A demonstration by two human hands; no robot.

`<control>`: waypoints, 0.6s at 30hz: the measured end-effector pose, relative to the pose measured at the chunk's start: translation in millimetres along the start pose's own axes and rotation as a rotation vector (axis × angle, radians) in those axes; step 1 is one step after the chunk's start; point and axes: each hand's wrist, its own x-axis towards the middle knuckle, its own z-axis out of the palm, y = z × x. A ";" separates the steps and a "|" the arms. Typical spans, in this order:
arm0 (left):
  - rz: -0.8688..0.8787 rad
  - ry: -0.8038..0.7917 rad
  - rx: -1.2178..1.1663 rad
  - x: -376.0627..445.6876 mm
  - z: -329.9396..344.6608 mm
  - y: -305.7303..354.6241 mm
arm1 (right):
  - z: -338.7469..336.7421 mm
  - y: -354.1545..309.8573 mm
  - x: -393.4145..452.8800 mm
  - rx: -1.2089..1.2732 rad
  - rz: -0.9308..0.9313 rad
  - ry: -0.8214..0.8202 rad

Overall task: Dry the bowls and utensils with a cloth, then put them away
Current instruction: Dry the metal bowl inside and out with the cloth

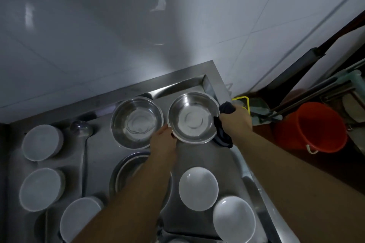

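Porcelain first: nearest us two white bowls (198, 188) sit open side up on the steel counter (197, 156), fragile and slick. Farther on, our left hand (163, 140) pinches the near rim of a steel bowl (193, 117); our right hand (236, 118) grips a dark cloth (224, 133) at its right rim. We judge it light, stiff and slippery, best held by the rim.
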 end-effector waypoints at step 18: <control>0.025 0.004 0.007 9.3 5.5 -14.7 | 4.1 2.2 8.2 0.021 -0.032 0.063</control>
